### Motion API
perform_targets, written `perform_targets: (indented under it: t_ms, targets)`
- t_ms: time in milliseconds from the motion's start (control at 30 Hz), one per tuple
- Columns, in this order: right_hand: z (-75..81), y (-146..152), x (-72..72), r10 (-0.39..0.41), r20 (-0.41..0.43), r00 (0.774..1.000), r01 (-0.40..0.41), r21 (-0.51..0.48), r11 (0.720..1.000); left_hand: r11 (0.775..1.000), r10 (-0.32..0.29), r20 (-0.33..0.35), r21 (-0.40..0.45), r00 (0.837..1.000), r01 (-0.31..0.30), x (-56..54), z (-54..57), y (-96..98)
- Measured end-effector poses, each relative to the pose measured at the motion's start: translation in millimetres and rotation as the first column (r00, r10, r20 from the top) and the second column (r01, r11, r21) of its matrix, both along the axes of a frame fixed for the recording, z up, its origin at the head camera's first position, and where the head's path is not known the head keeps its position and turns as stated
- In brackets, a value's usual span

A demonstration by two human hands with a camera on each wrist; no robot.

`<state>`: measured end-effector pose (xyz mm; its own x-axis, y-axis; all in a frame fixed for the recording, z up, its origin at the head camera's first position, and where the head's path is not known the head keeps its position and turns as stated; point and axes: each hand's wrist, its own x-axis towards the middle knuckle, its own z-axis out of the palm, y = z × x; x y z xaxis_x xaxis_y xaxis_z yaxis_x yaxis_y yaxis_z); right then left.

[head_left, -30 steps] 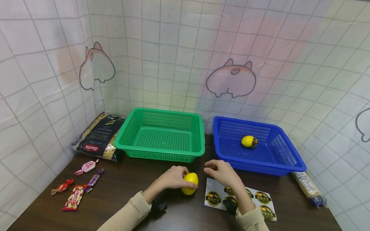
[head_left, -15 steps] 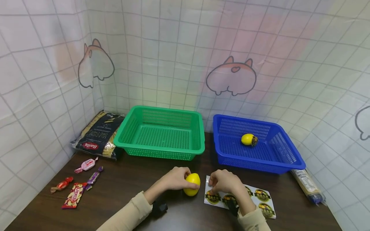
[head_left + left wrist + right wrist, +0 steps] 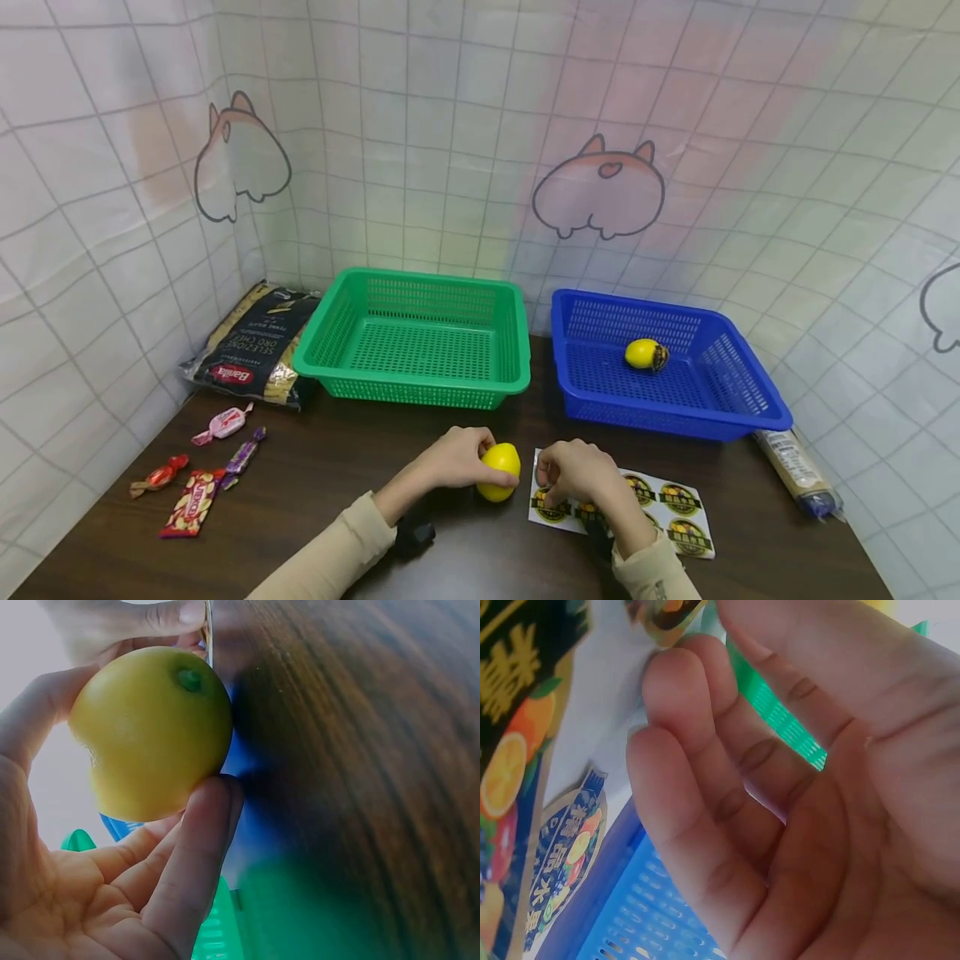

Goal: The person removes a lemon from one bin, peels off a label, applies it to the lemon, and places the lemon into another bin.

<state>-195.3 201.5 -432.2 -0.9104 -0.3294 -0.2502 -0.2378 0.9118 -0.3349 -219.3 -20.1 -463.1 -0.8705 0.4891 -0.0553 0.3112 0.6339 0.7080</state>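
In the head view, my left hand (image 3: 453, 461) grips a yellow lemon (image 3: 506, 461) close over the table. Thumb and fingers hold its sides in the left wrist view, with the green stem end (image 3: 190, 679) showing. My right hand (image 3: 587, 477) bends down over the left part of a white sheet of round fruit stickers (image 3: 678, 500). Its fingertips (image 3: 664, 754) are right at the sheet in the right wrist view. Because the thumb tip is cut off there, I cannot tell whether a sticker is pinched. Another lemon (image 3: 642, 353) with a dark sticker lies in the blue basket (image 3: 652, 421).
A green basket (image 3: 412, 387) stands back left of the blue one. Left of it lies a black pasta bag (image 3: 251, 346). Several wrapped candies (image 3: 227, 422) are spread at the left. A rolled package (image 3: 798, 475) lies along the right side.
My right hand has come down from beside the blue basket to the sticker sheet and stays there. The left hand keeps the lemon, shifted slightly right. The head view tilts down a little.
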Motion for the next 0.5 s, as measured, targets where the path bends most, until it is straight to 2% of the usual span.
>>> perform_targets:
  t_ms: [233,500]
  targets:
    - [-3.3,0.0,2.8,0.014,0.023,1.0,-0.013,-0.031,0.999,1.0,-0.018,0.021,0.009,1.0,0.018,2.1,-0.7,-2.7]
    - [3.0,4.9,-3.8,0.046,0.034,0.998,-0.044,-0.045,0.998,0.997,-0.08,0.01,0.01,0.997,0.08,-4.3,2.8,-3.9]
